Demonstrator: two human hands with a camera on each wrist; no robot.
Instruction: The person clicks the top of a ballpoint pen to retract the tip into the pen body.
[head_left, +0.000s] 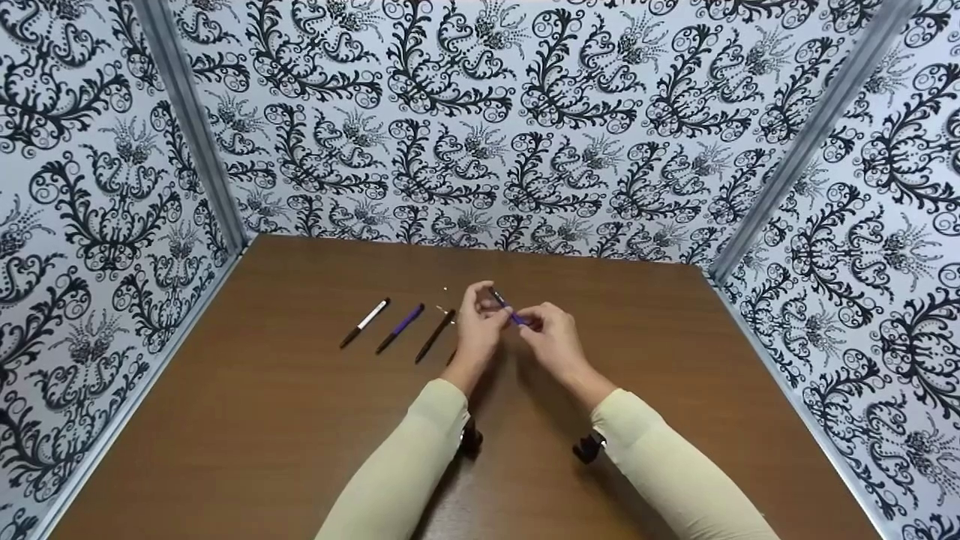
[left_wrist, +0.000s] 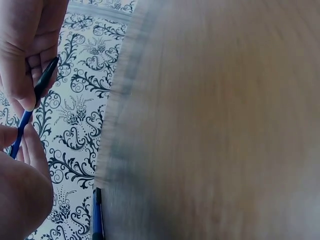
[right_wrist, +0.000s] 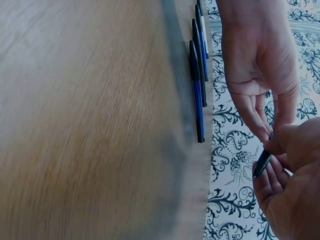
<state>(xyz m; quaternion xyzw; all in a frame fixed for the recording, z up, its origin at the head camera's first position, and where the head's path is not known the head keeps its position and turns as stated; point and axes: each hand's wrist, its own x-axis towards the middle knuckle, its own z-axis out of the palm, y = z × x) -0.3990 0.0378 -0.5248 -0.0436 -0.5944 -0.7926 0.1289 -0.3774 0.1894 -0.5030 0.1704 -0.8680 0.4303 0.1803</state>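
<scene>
Over the table, both hands hold one purple-blue pen (head_left: 516, 319) with black ends. My left hand (head_left: 480, 326) grips it between thumb and fingers, one end of the pen rising past its fingertips. At the other end, my right hand (head_left: 556, 334) pinches the pen with thumb and fingertips. In the left wrist view a black tapered end (left_wrist: 46, 80) sticks out past the right hand's fingers; the right wrist view shows a dark end (right_wrist: 262, 164) against that palm. The middle is partly hidden by fingers.
Left of the hands lie a white-and-black pen (head_left: 365, 322), a purple pen (head_left: 400, 328) and a dark pen (head_left: 436, 335). Another pen (head_left: 451, 358) is mostly hidden behind the left wrist. A tiny light piece (head_left: 445, 289) lies beyond them. Patterned walls (head_left: 480, 150) enclose the brown table (head_left: 637, 450).
</scene>
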